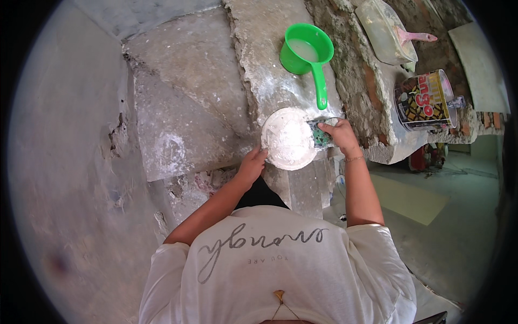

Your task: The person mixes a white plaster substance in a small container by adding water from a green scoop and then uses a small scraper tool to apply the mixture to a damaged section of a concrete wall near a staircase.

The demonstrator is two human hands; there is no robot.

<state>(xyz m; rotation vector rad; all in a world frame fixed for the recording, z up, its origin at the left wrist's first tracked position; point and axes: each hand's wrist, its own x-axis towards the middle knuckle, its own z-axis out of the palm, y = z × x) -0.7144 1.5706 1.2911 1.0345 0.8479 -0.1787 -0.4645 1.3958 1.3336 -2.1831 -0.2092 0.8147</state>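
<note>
on the rough concrete ledge (270, 70), near its front edge: white plaster-caked plate (287, 138). my left hand (251, 166) grips its near rim, fingers curled. my right hand (340, 136) pinches a green scrubber (322, 135) against the plate's right edge. green scoop (306, 51) just behind; open room left.

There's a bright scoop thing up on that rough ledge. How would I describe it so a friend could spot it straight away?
Start at the rough grey stone ledge that runs across the top of the view. Just beyond the white round dish that the two hands touch stands the green plastic dipper, holding pale liquid, its long handle pointing down toward the dish. It is the only bright green thing there; the printed tin to its right is multicoloured.
</note>
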